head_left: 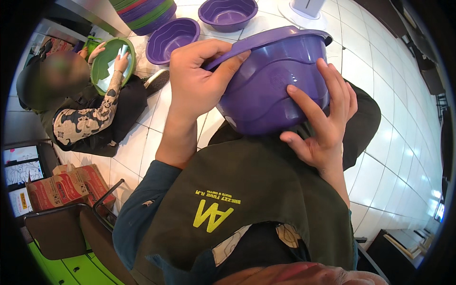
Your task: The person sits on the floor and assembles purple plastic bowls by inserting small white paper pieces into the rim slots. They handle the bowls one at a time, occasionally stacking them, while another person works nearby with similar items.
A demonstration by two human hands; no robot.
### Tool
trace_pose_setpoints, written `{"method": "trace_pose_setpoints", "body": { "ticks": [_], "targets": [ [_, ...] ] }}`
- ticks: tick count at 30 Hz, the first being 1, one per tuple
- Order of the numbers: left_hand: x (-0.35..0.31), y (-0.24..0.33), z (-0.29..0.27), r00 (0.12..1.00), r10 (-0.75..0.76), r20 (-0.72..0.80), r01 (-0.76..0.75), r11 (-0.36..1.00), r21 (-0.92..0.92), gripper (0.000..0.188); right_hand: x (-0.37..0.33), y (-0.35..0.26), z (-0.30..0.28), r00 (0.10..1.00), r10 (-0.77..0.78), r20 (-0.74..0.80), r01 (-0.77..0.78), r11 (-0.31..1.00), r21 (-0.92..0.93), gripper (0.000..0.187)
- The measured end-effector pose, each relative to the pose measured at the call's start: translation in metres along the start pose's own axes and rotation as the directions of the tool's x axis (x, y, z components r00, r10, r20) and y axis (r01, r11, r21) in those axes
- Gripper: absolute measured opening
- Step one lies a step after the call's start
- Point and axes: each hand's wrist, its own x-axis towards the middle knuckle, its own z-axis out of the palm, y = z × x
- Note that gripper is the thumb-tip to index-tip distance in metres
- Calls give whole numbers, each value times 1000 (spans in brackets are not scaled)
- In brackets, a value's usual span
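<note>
White tile floor [403, 114] spreads beneath two people, running along the right side to dark furniture [431, 78] near the edge of view. One co-worker [85, 123] sits at left; the other person, seen from above, wears a dark green apron [270, 175]. One brown chair [54, 230] stands at lower left, near cardboard boxes [64, 187] that overlap too closely to count.

Five places hold basins. One purple basin [266, 99] is raised in front of the apron, tilted with its outer wall toward the wearer; its inside is hidden, and whether its base touches the lap cannot be told. One stack [147, 16], purple, green and red, is cut off by the upper edge. Two spare basins [173, 40], also purple, sit just beside each other on the tile, open sides up. One green basin [107, 54] is with the co-worker, pale sheets [104, 84] inside it.

The wearer's left hand [197, 78] is clamped on the raised rim, thumb outside, fingers behind. The right hand [327, 123] has its fingers spread apart, index fingertip against the wall.
</note>
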Motion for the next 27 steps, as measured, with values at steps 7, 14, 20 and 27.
{"method": "trace_pose_setpoints", "body": {
  "ticks": [7, 14, 20, 27],
  "targets": [
    [3, -9, 18, 995, -81, 56, 85, 993, -76, 8, 2, 9, 13, 998, 39, -44, -32, 990, 140, 60],
    [7, -15, 21, 983, -107, 148, 108, 994, 2, 8, -9, 23, 27, 994, 56, -89, -24, 946, 325, 57],
    [7, -28, 30, 996, -70, 56, 77, 988, -133, 15, -11, 19, 28, 996, 56, -72, -34, 960, 277, 56],
    [7, -30, 22, 987, -85, 140, 100, 990, -103, 11, -9, 13, 28, 995, 80, -64, -63, 968, 242, 55]
  ]
}}
